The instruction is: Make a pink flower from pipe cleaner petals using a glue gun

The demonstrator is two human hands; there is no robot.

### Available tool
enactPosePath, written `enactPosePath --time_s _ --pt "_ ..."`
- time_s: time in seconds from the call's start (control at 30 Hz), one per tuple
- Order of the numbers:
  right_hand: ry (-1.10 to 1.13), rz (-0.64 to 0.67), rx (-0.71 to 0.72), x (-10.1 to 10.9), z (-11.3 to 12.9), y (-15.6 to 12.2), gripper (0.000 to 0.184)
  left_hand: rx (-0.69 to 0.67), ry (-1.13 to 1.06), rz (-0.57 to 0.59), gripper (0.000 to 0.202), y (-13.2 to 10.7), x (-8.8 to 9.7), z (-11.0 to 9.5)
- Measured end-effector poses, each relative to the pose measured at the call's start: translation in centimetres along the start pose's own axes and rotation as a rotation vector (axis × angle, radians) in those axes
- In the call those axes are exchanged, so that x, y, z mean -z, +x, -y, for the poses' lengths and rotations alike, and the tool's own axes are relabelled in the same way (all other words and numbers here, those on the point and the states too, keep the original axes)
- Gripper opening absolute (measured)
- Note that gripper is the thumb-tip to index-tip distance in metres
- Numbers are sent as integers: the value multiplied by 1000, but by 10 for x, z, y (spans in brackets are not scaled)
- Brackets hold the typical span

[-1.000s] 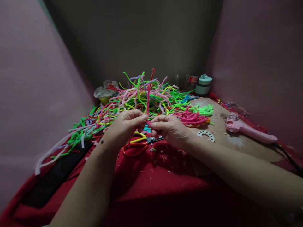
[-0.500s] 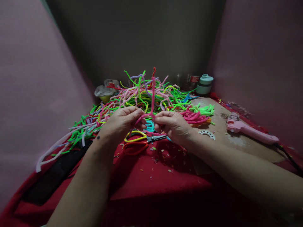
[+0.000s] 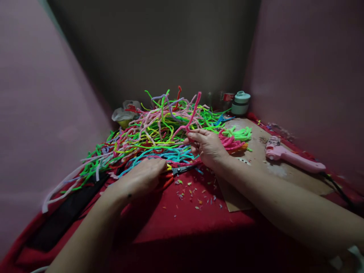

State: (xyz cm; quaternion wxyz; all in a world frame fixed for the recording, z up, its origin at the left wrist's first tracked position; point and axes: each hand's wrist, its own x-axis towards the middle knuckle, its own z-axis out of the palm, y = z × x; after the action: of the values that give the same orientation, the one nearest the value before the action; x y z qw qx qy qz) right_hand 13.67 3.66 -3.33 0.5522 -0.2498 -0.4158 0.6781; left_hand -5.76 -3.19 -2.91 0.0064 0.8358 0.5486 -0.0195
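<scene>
A bent pink pipe cleaner (image 3: 195, 110) is pinched in the fingertips of my right hand (image 3: 209, 148), one end pointing up and another reaching left. My left hand (image 3: 148, 174) is curled over the handles of a pair of scissors (image 3: 179, 170), its fingers closed on the yellow handle and partly hidden. The red-orange handle shows below that hand. The blades point right, towards my right wrist. Behind both hands lies a big heap of colourful pipe cleaners (image 3: 159, 127).
A red cloth (image 3: 182, 223) with small scraps covers the table. On the right, a pink glue gun (image 3: 295, 157) with a cord lies on a brown board (image 3: 256, 178). Green pipe cleaners (image 3: 239, 133) lie bundled there. A pale green bottle (image 3: 241, 103) stands behind; a black object (image 3: 65, 216) lies left.
My left hand has let go of the pink pipe cleaner and moved down onto the scissors' handles. My right hand keeps the pipe cleaner, which now tilts to the right.
</scene>
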Motion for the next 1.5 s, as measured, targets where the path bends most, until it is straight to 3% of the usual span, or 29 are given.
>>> enactPosePath --time_s 0.13,0.23,0.33,0.4,0.6,0.77,0.93,1.2,1.5 --pt "15 -45 -29 0 0 3 13 -50 30 25 25 -16 6 14" --pt "9 -31 -36 1 -1 4 11 32 1 -2 23 -27 19 17" --pt "9 5 -48 1 -3 4 11 108 -42 -82 18 -28 28 4" --pt "-2 17 -51 1 -4 4 10 218 59 -121 15 -24 32 -11" --pt "-91 7 -87 -1 -4 0 6 369 315 33 21 -9 36 -39" --pt "-102 -10 -124 -2 -3 -2 5 384 379 38 26 -6 32 -38" --pt "-129 11 -129 -2 -3 -2 5 359 461 -74 28 -9 21 -31" --pt "-125 12 -134 -1 -3 -3 6 378 441 -130 31 -10 14 -34" --pt "-119 25 -121 -2 -2 -4 7 403 399 -78 31 -9 12 -41"
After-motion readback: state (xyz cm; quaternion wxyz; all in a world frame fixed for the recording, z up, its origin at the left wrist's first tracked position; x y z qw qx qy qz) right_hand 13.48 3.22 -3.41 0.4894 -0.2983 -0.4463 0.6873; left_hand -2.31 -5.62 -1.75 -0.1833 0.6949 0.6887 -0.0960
